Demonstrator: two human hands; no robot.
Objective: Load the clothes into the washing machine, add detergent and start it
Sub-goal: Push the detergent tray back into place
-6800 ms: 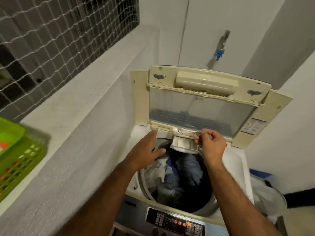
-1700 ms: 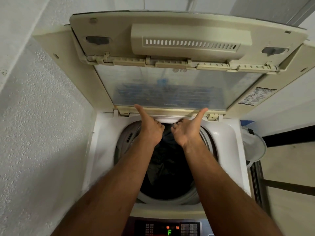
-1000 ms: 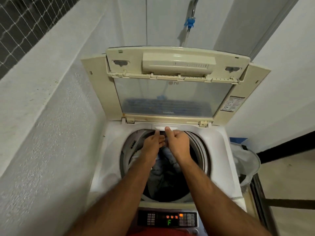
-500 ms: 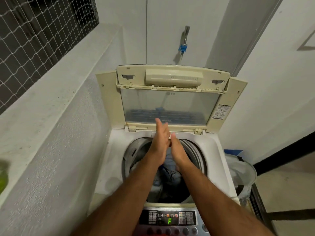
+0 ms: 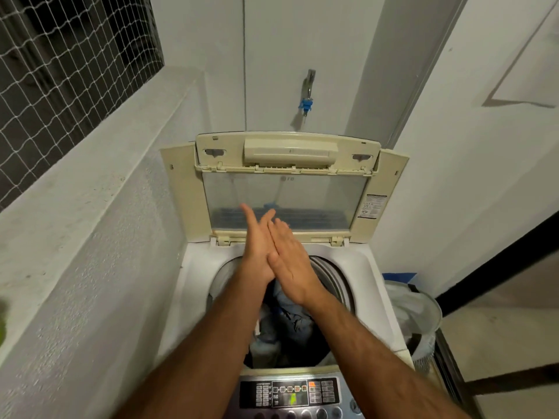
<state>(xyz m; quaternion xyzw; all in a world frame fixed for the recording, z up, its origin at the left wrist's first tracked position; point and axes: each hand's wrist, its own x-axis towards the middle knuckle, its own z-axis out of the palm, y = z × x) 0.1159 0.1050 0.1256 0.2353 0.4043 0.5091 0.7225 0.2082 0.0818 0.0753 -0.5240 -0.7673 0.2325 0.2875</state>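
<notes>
At the near edge of the white top-loading washing machine (image 5: pixel 375 285), one dark control panel (image 5: pixel 292 394) glows with a green display and an orange light. Just behind it, the round drum opening holds a heap of blue, grey and white clothes (image 5: pixel 286 322), lying inside the tub. Two bare forearms reach over the panel and the drum. The left hand (image 5: pixel 257 246) and right hand (image 5: pixel 290 261) are flat and pressed together palm to palm above the far rim of the drum, fingers stretched out, holding nothing. Behind them the single cream hinged lid with a clear window (image 5: pixel 284 201) stands upright. Beside the machine's right edge sits one round basket with white cloth (image 5: pixel 414 313). On the far wall is one tap with a blue fitting (image 5: pixel 307 95).
</notes>
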